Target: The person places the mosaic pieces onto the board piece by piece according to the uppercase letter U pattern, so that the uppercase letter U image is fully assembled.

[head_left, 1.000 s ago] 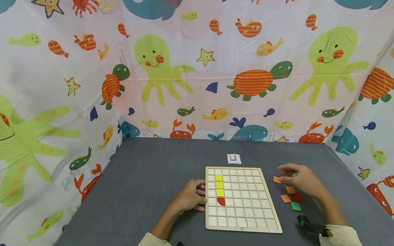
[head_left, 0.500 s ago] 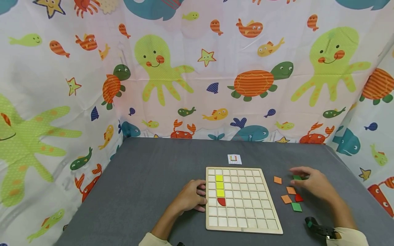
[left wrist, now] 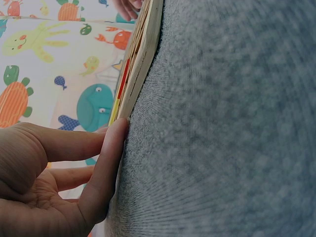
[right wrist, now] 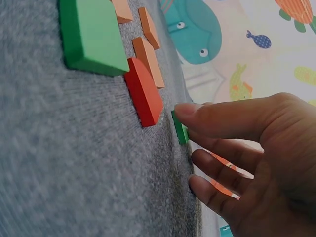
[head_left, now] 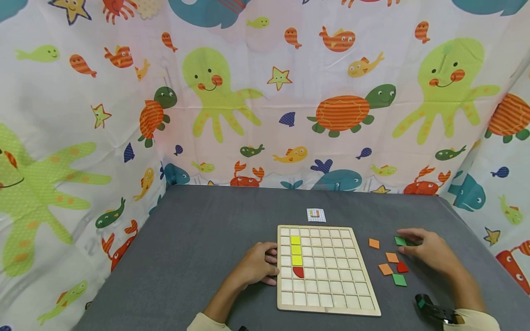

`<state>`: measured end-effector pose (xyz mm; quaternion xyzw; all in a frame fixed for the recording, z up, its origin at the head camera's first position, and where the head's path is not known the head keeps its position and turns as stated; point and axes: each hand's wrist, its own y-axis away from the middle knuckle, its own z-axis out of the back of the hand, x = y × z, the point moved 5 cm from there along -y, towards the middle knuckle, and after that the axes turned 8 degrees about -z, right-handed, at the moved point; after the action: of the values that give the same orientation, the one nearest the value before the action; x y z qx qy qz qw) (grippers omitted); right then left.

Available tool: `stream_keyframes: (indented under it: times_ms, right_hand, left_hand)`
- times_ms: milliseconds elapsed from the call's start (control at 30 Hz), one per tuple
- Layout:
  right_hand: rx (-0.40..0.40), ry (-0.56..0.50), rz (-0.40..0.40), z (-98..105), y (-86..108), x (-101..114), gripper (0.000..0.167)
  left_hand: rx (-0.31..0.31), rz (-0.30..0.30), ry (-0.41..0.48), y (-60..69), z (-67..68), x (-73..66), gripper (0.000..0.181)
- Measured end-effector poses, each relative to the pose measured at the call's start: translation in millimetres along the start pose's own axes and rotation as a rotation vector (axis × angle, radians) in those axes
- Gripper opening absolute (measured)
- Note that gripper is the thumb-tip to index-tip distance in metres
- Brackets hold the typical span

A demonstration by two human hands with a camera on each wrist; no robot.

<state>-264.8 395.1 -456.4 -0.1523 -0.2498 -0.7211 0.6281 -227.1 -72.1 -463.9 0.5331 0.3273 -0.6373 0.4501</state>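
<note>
My left hand (head_left: 257, 264) rests at the left edge of a wooden grid board (head_left: 327, 309), its fingertips touching the edge; the left wrist view shows the thumb (left wrist: 111, 150) against the board's side. Three yellow square tiles (head_left: 296, 249) and a red quarter-round tile (head_left: 298, 272) lie in one column of the board. Right of the board, my right hand (head_left: 428, 248) hovers around a green tile (head_left: 400, 241), thumb and fingers spread on either side. In the right wrist view that green tile (right wrist: 180, 129) lies flat on the cloth beyond the thumb tip. Nothing appears held.
Three orange tiles (head_left: 374, 243), a red tile (head_left: 402, 266) and another green tile (head_left: 399, 280) lie between board and right hand. A small card (head_left: 316, 215) with a U-shaped coloured pattern lies behind the board. Grey cloth (head_left: 207, 230) covers the table; a printed sea-animal curtain (head_left: 265, 115) surrounds it.
My right hand has moved right, away from the orange tile near the board, to the far green tile, which now shows more fully. My left hand and the board have stayed put.
</note>
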Motion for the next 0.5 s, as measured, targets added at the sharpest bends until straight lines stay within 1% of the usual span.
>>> stream_keyframes:
  times_ms: [500]
  right_hand:
    - [0.011, 0.057, 0.013, 1.1, -2.8, -2.1, 0.044]
  left_hand:
    - [-0.006, 0.008, 0.008, -0.3, 0.3, 1.2, 0.068]
